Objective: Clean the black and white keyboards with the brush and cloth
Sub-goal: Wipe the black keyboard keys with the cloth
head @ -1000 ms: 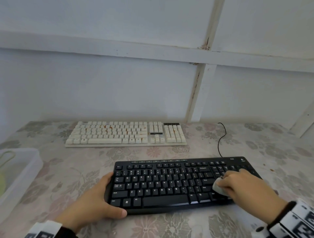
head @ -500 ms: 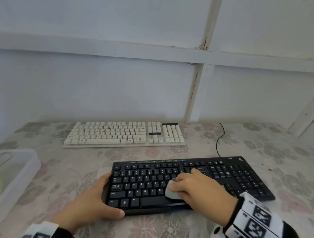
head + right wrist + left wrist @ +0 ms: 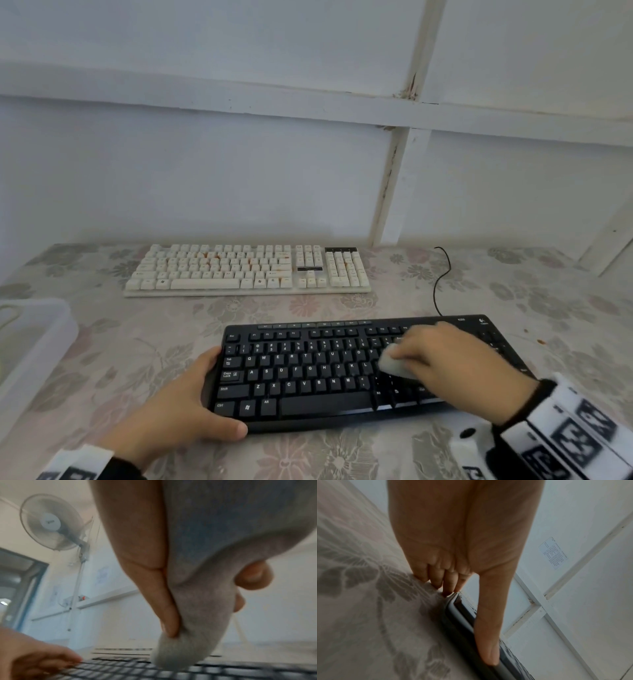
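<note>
The black keyboard (image 3: 308,373) lies near the table's front edge. My left hand (image 3: 185,407) grips its left end; the thumb (image 3: 488,635) lies along the front edge and the fingers (image 3: 447,582) curl at the corner. My right hand (image 3: 448,359) holds a bunched grey cloth (image 3: 394,365) and presses it on the keys right of the middle. In the right wrist view the cloth (image 3: 197,601) is pinched under the thumb (image 3: 154,588) just above the black keys (image 3: 120,669). The white keyboard (image 3: 246,270), with orange stains on its keys, lies farther back. No brush is in view.
A clear plastic container (image 3: 34,346) stands at the table's left edge. The black cable (image 3: 442,281) runs from the black keyboard toward the wall. The floral tablecloth (image 3: 565,308) has small brown specks at the right. A wall fan (image 3: 51,522) hangs to the left.
My right hand swept the cloth leftward from the right side of the keys to the middle, then back toward the right. My left hand kept its hold on the keyboard's left end.
</note>
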`<act>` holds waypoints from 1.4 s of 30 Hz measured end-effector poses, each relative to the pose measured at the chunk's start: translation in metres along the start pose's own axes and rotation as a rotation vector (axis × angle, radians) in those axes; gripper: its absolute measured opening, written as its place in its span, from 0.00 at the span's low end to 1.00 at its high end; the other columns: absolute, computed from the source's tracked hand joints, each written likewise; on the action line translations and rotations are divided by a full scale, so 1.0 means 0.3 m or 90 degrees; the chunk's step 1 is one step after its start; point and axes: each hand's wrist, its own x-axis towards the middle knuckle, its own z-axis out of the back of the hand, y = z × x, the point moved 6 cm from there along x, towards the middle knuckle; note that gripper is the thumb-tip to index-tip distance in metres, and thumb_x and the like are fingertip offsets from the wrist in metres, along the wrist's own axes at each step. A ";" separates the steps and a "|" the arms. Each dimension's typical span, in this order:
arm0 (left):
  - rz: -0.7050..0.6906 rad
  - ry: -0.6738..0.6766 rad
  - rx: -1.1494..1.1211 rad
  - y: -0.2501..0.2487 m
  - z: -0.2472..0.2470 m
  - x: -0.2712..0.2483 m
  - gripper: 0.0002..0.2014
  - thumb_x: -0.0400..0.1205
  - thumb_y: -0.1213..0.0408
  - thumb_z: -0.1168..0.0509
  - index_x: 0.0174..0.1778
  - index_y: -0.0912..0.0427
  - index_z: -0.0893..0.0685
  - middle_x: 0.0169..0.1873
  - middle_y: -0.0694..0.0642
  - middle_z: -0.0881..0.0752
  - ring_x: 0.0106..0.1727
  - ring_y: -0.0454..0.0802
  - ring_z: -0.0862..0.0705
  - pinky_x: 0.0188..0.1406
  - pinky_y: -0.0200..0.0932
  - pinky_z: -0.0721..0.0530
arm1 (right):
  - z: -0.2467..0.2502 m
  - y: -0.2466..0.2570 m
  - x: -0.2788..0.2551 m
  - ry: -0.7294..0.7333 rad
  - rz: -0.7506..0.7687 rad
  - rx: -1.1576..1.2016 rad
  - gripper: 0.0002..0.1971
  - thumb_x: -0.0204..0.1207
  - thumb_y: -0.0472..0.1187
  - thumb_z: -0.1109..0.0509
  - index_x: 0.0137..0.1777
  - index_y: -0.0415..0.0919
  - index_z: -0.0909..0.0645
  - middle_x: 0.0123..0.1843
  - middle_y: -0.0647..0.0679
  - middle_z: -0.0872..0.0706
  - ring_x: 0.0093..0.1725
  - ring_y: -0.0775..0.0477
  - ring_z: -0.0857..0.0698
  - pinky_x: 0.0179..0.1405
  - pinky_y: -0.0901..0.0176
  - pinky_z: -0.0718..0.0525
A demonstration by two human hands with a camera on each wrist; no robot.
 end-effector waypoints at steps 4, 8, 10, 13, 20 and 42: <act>-0.004 0.000 -0.010 0.000 0.002 0.000 0.62 0.40 0.52 0.13 0.71 0.37 0.38 0.63 0.38 0.20 0.63 0.43 0.18 0.70 0.50 0.23 | -0.045 0.217 0.028 0.045 0.168 0.023 0.11 0.83 0.42 0.44 0.54 0.54 0.20 0.57 0.57 0.20 0.48 0.47 0.29 0.53 0.48 0.23; -0.023 -0.004 -0.027 -0.006 0.001 0.003 0.62 0.39 0.54 0.13 0.69 0.38 0.37 0.61 0.36 0.21 0.62 0.40 0.19 0.67 0.44 0.23 | -0.083 0.194 0.028 0.053 0.136 -0.017 0.13 0.84 0.39 0.46 0.56 0.52 0.20 0.60 0.56 0.21 0.47 0.48 0.35 0.47 0.51 0.24; -0.024 -0.005 -0.031 -0.008 -0.001 0.001 0.59 0.41 0.55 0.14 0.68 0.37 0.37 0.60 0.36 0.20 0.62 0.40 0.19 0.68 0.44 0.23 | -0.091 0.119 0.004 0.031 0.093 -0.018 0.13 0.84 0.41 0.46 0.58 0.53 0.21 0.59 0.58 0.22 0.47 0.49 0.35 0.46 0.53 0.25; -0.024 -0.004 -0.015 0.004 0.004 0.003 0.64 0.38 0.49 0.13 0.70 0.36 0.38 0.63 0.36 0.21 0.64 0.41 0.19 0.71 0.50 0.25 | -0.106 -0.002 -0.046 0.007 0.045 -0.036 0.10 0.84 0.46 0.46 0.58 0.54 0.23 0.56 0.61 0.22 0.46 0.52 0.33 0.49 0.56 0.23; -0.036 0.001 0.014 0.003 0.009 0.009 0.65 0.35 0.42 0.15 0.69 0.35 0.40 0.63 0.32 0.23 0.65 0.38 0.21 0.73 0.48 0.27 | -0.134 -0.286 -0.115 -0.011 -0.056 -0.090 0.12 0.83 0.50 0.45 0.59 0.62 0.22 0.52 0.64 0.20 0.49 0.56 0.23 0.51 0.62 0.23; -0.033 -0.001 -0.006 0.012 0.008 0.014 0.65 0.37 0.46 0.14 0.72 0.37 0.39 0.64 0.34 0.22 0.66 0.41 0.20 0.73 0.51 0.26 | -0.005 -0.466 -0.250 -0.087 -0.293 0.037 0.08 0.76 0.63 0.38 0.42 0.75 0.17 0.44 0.55 0.12 0.43 0.52 0.16 0.44 0.59 0.20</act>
